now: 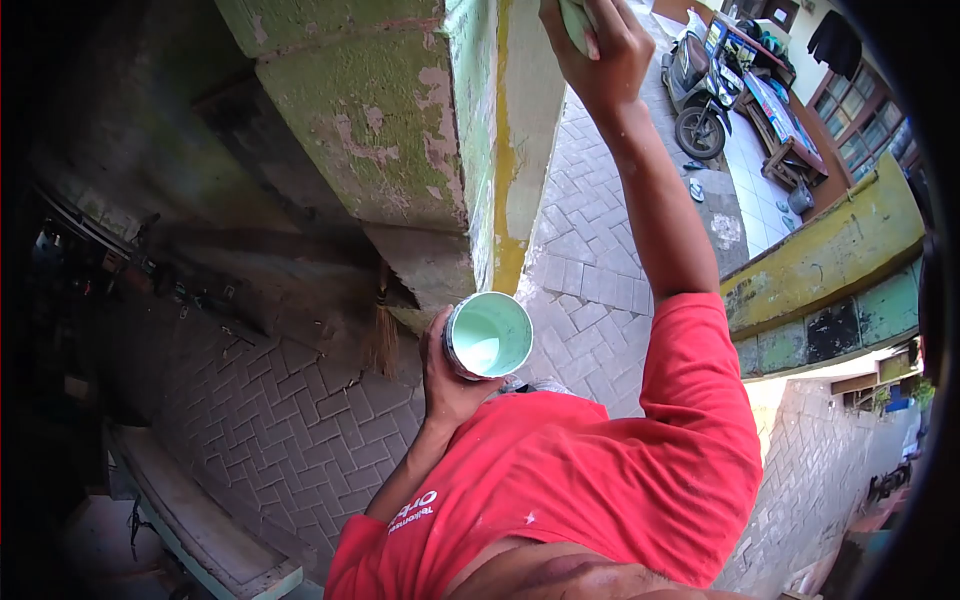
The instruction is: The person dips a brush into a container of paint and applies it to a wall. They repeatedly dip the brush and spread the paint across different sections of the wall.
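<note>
My left hand (445, 375) is wrapped round the side of an open can (518, 330) of pale green paint, held in front of the red shirt. The wet paint (478, 345) shows inside, below the can's rim. My right hand (605, 55) is raised at the top of the view, its fingers closed round a light green object (577, 22) that the frame's edge cuts off; I cannot make out what it is. It is beside the upper part of a pillar (480, 120) with pale green and yellow-brown paint.
A wall (350, 110) with peeling green paint stands at the left of the pillar. A broom (382, 335) leans below it. Paving (590, 230) runs behind, with a parked motorbike (700, 95) at upper right. A low yellow-green wall (830, 265) stands at right, a ledge (200, 510) at lower left.
</note>
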A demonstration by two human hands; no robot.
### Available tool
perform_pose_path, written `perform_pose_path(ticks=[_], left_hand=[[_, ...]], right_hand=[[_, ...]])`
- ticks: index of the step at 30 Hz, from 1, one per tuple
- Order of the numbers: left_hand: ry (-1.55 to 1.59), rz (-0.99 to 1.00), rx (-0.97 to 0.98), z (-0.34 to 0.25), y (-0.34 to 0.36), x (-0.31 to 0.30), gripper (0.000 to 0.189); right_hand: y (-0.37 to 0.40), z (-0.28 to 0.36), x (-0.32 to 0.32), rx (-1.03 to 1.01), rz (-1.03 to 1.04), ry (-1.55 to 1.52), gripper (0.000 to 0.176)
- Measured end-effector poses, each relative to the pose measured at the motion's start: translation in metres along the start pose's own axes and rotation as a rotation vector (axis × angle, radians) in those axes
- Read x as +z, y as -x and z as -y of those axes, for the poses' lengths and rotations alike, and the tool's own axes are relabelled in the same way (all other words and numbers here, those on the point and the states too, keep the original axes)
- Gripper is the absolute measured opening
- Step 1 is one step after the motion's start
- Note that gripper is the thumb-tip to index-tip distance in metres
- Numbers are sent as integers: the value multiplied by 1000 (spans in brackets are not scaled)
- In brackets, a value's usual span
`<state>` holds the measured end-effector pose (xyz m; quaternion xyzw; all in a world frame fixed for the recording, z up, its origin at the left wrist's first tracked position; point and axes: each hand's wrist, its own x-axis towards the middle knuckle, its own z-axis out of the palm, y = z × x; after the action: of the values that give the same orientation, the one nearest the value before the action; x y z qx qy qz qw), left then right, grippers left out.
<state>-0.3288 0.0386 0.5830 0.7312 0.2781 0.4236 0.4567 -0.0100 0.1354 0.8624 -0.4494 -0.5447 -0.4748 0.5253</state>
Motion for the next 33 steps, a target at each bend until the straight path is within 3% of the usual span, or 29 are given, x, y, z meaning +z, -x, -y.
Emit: perform_pose_path(ticks=[1, 3, 8, 10, 11, 14, 17, 21, 23, 25, 27, 30, 33], left_hand=[[-29, 8, -3, 0, 0, -1, 117], [-19, 9, 13, -3, -1, 0, 117], [18, -10, -14, -6, 6, 0, 116], [-1, -2, 27, -7, 5, -2, 115], [-1, 0, 24, -6, 4, 0, 115], [-13, 16, -34, -6, 8, 5, 114], [-5, 31, -31, -7, 6, 7, 114], [37, 32, -47, -1, 10, 9, 114], [42, 32, -55, 1, 14, 9, 114], [1, 58, -100, 0, 15, 7, 113], [-34, 46, -110, 2, 16, 8, 113], [-48, 34, -121, 8, 19, 18, 114], [-11, 10, -114, 15, 12, 32, 113]], right_hand=[[-4, 3, 0, 110, 61, -74, 10], [34, -20, 0, -116, 197, 197, 18], [125, -13, -8, -40, 329, 76, 19], [115, -4, -8, -36, 163, -42, 26], [101, -5, -7, -24, 84, -58, 20], [66, -10, -3, -34, 61, 20, 23], [91, -24, 12, -143, 150, 58, 39], [189, -7, -6, -20, 369, 34, 36], [228, -2, -18, 40, 512, 59, 21], [218, 12, -24, 89, 495, 29, 21], [182, 17, -27, 96, 238, -40, 22], [125, 5, -14, -20, 12, -15, 22], [128, -17, -4, -30, 149, 9, 27]])
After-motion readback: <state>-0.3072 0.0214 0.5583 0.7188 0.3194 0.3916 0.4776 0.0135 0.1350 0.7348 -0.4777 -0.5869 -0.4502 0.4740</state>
